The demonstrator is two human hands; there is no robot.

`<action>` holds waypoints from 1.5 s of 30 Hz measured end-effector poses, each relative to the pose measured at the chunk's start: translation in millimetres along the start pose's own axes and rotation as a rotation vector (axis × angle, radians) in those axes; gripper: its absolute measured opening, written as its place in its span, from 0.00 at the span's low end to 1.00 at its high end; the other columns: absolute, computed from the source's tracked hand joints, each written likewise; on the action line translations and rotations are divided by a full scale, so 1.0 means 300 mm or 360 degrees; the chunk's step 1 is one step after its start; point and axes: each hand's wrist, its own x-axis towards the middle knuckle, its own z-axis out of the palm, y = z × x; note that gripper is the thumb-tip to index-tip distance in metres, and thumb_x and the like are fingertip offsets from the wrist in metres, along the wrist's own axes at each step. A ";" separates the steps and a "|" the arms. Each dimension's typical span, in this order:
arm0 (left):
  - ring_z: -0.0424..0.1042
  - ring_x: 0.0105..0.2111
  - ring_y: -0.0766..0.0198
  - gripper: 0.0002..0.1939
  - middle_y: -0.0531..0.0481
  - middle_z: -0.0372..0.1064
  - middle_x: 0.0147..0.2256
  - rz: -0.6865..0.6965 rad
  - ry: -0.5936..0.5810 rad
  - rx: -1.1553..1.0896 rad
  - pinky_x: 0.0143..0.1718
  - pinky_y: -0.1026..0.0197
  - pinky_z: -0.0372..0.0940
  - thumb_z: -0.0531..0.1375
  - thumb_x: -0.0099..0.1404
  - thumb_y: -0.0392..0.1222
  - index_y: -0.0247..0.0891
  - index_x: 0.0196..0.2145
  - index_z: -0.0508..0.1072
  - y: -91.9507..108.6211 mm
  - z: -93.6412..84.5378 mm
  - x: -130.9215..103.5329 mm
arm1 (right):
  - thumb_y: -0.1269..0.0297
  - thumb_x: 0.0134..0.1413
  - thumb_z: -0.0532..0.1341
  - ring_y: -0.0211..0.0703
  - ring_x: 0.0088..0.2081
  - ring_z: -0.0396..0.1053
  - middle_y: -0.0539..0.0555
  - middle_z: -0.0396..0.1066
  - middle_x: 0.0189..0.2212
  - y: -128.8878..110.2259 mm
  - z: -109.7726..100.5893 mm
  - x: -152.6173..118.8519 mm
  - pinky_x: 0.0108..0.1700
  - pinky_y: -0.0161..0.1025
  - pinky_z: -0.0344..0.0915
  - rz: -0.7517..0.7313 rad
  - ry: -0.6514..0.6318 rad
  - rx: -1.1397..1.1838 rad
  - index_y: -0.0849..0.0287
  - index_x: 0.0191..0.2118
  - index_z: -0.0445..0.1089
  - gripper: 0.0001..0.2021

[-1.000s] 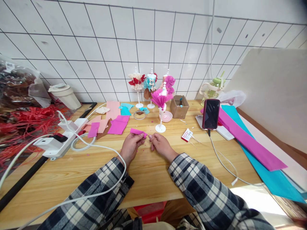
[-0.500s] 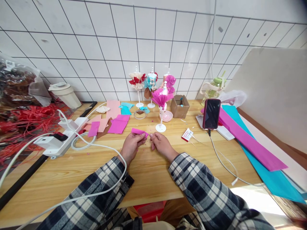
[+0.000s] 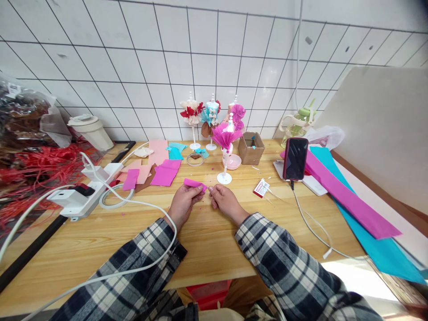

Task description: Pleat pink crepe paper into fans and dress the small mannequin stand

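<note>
Between its thumb and fingers my left hand (image 3: 182,203) pinches a folded piece of magenta crepe paper (image 3: 194,183). Just right of the paper's edge, my right hand (image 3: 227,201) is closed with thumb against fingers; whatever is in its pinch is too small to make out. Beyond both hands stands a small white dress-form stand (image 3: 224,179) wearing a fanned magenta paper piece (image 3: 224,135). Three more dressed stands are behind it: one with cream and red paper (image 3: 191,113), one in blue (image 3: 210,115), one with magenta rosettes (image 3: 237,113). Tiny magenta scraps lie by my fingers.
Left are paper sheets (image 3: 166,172), a tape roll (image 3: 115,206) and a power strip (image 3: 96,189); its white cable crosses over my left forearm. Right are a small red-and-white box (image 3: 261,188), a phone (image 3: 295,159) and long crepe strips (image 3: 354,196). A cardboard box (image 3: 250,154) and pink bowl (image 3: 236,162) stand behind.
Hardly anything differs. Both hands keep their places and grips, and the view has shifted very slightly.
</note>
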 end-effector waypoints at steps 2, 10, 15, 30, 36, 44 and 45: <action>0.71 0.29 0.67 0.15 0.49 0.74 0.28 -0.0006 -0.0009 -0.0005 0.31 0.67 0.66 0.72 0.45 0.43 0.33 0.30 0.76 -0.002 -0.002 0.001 | 0.47 0.60 0.52 0.34 0.16 0.56 0.43 0.60 0.12 0.002 0.000 0.001 0.23 0.32 0.53 -0.0012 0.0003 0.0015 0.56 0.29 0.60 0.18; 0.70 0.29 0.69 0.16 0.51 0.73 0.29 -0.0001 0.0011 -0.0011 0.29 0.68 0.65 0.71 0.46 0.42 0.33 0.30 0.74 0.000 0.001 0.001 | 0.48 0.59 0.54 0.33 0.15 0.55 0.42 0.58 0.12 -0.005 0.002 -0.002 0.21 0.31 0.51 0.0023 -0.0014 0.0033 0.56 0.28 0.59 0.17; 0.71 0.29 0.68 0.16 0.52 0.72 0.29 0.0015 0.0080 -0.0089 0.28 0.68 0.65 0.71 0.45 0.40 0.35 0.31 0.72 0.000 -0.005 0.005 | 0.50 0.62 0.52 0.32 0.15 0.55 0.43 0.60 0.12 -0.027 -0.003 -0.008 0.22 0.31 0.53 0.0097 -0.0007 -0.0074 0.57 0.28 0.61 0.17; 0.69 0.28 0.70 0.14 0.53 0.69 0.29 0.0050 -0.0004 -0.0094 0.29 0.68 0.65 0.69 0.48 0.37 0.36 0.33 0.72 -0.001 -0.006 0.002 | 0.50 0.64 0.51 0.34 0.19 0.61 0.47 0.69 0.16 -0.033 -0.005 -0.014 0.26 0.31 0.55 0.0095 -0.0172 -0.0167 0.58 0.30 0.63 0.18; 0.68 0.28 0.70 0.14 0.54 0.69 0.29 0.0050 -0.0013 -0.0062 0.30 0.68 0.64 0.69 0.47 0.38 0.36 0.33 0.72 -0.001 -0.004 0.001 | 0.51 0.64 0.52 0.34 0.18 0.60 0.46 0.68 0.15 -0.032 -0.007 -0.012 0.25 0.31 0.55 0.0115 -0.0166 -0.0165 0.58 0.30 0.64 0.17; 0.68 0.29 0.70 0.14 0.54 0.69 0.29 0.0051 -0.0009 -0.0050 0.30 0.68 0.63 0.69 0.47 0.38 0.36 0.33 0.72 -0.001 -0.005 -0.002 | 0.52 0.63 0.52 0.32 0.16 0.56 0.45 0.65 0.14 -0.032 -0.006 -0.013 0.23 0.30 0.53 0.0097 -0.0155 -0.0143 0.58 0.29 0.63 0.17; 0.68 0.29 0.70 0.14 0.54 0.69 0.29 0.0050 -0.0007 -0.0049 0.30 0.68 0.63 0.69 0.47 0.38 0.36 0.33 0.72 0.000 -0.004 -0.002 | 0.51 0.63 0.52 0.32 0.16 0.56 0.44 0.65 0.14 -0.032 -0.006 -0.014 0.23 0.30 0.52 0.0094 -0.0154 -0.0136 0.58 0.29 0.63 0.17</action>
